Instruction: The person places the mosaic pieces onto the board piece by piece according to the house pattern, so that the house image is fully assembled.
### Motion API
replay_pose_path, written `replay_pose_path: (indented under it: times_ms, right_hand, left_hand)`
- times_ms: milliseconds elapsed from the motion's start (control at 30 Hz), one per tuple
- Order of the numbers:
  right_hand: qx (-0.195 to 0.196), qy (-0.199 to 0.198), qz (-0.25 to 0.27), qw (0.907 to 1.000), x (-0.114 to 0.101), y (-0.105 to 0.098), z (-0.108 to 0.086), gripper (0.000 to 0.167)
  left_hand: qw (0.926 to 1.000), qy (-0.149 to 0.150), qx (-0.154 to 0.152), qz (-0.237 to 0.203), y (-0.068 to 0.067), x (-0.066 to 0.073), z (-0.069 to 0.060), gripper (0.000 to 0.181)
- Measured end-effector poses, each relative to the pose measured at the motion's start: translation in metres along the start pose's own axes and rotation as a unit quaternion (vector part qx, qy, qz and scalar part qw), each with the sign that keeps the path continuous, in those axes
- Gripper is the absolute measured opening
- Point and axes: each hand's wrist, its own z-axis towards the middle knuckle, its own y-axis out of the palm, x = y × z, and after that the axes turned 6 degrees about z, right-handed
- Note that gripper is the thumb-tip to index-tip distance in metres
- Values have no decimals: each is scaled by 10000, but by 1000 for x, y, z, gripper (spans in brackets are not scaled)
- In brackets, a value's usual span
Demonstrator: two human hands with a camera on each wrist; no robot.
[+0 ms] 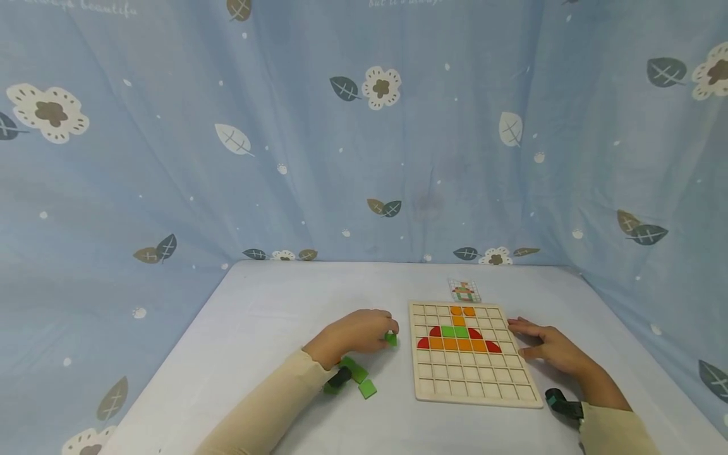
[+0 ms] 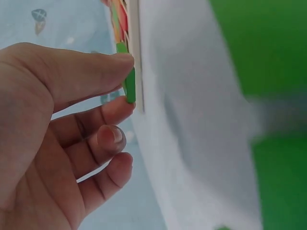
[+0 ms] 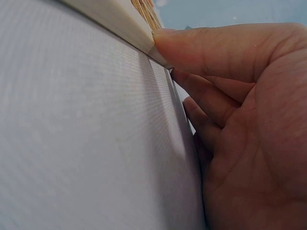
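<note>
My left hand (image 1: 364,330) pinches a small green tile (image 1: 390,339) between thumb and forefinger, left of a wooden grid board (image 1: 474,374). In the left wrist view the green tile (image 2: 130,87) is seen nearly edge-on, the other fingers loosely bent below it. On the board, red (image 1: 493,347), orange (image 1: 450,344) and green (image 1: 461,332) pieces form a stacked pattern in the upper half. My right hand (image 1: 554,351) lies at the board's right edge; in the right wrist view its thumb touches the board's side (image 3: 120,21), fingers relaxed.
Several loose green tiles (image 1: 367,388) lie under and beside my left wrist, partly hidden by the dark wrist camera (image 1: 340,377). A small pattern card (image 1: 464,291) lies behind the board on the white table (image 1: 284,297). A blue patterned curtain (image 1: 318,189) stands behind the table.
</note>
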Motion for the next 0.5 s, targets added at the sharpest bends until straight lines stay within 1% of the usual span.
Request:
replay_pose_path:
  times_ms: [200, 400, 500]
  right_hand:
    - [14, -24, 22, 10000, 1, 1, 0, 67]
    - [18, -90, 41, 9999, 2, 1, 0, 67]
    - [24, -85, 35, 10000, 2, 0, 1, 66]
  left_hand:
    - [9999, 147, -6, -37, -1, 12, 18, 26]
    - [9998, 149, 44, -130, 1, 20, 36, 24]
    - [9998, 168, 22, -67, 2, 24, 45, 24]
